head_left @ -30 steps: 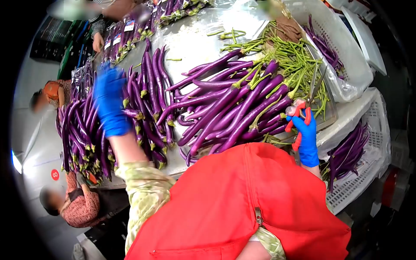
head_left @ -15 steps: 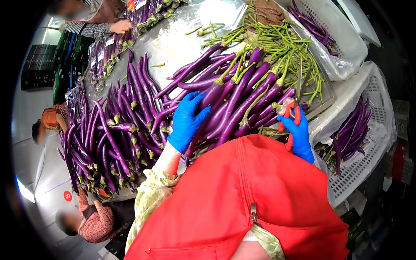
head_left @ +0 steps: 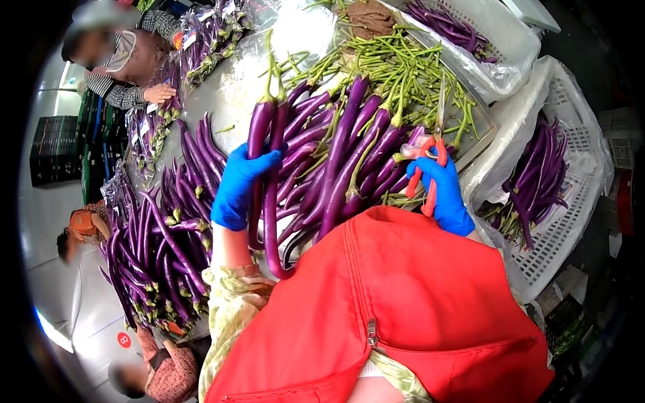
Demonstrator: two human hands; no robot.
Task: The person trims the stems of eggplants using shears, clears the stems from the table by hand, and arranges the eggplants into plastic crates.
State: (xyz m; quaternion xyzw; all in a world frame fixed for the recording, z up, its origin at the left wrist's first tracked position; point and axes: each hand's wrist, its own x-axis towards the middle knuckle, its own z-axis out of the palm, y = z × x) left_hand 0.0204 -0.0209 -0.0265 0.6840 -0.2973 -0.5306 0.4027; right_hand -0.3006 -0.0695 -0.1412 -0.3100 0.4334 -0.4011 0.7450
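My left hand (head_left: 243, 180), in a blue glove, is closed around two long purple eggplants (head_left: 270, 201), whose green stems point away from me. In my blue-gloved right hand (head_left: 445, 195) is a pair of red-handled scissors (head_left: 440, 144), blades pointing away and slightly apart. Something clear and crumpled (head_left: 418, 142) shows beside the scissor handles; I cannot make out what it is. Between my hands lies a heap of eggplants (head_left: 342, 154) with long stems. Cut green stems (head_left: 403, 64) are piled just beyond it.
Short-stemmed eggplants (head_left: 161, 255) are heaped at the left. Bagged eggplants (head_left: 201, 47) lie farther back, near a co-worker's hand (head_left: 160, 93). At the right, a white plastic-lined crate (head_left: 561, 221) holds eggplants; another crate (head_left: 514, 47) stands behind it. A brown cloth (head_left: 369, 19) lies by the stems.
My left hand has moved left, now lifting two eggplants from the heap. My right hand keeps the scissors, their blades turned more upright. The camera view has shifted slightly.
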